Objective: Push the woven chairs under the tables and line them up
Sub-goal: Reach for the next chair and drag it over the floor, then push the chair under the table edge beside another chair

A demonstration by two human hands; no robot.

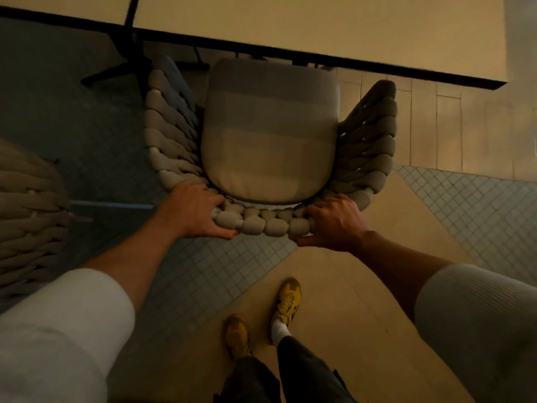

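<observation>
Both hands curl round the chair's (270,135) braided back rim, left hand (197,210) at its left end, right hand (334,221) at its right, the seat just beyond them, its front edge under the desk (319,33).

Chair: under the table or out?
Mostly out: chair seat front just reaches the table edge; left hand and right hand grip its back.

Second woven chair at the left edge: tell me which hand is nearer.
Left. The left hand grips the back rail of the centre chair on the side toward the second chair; the right hand grips the rail's far end.
</observation>
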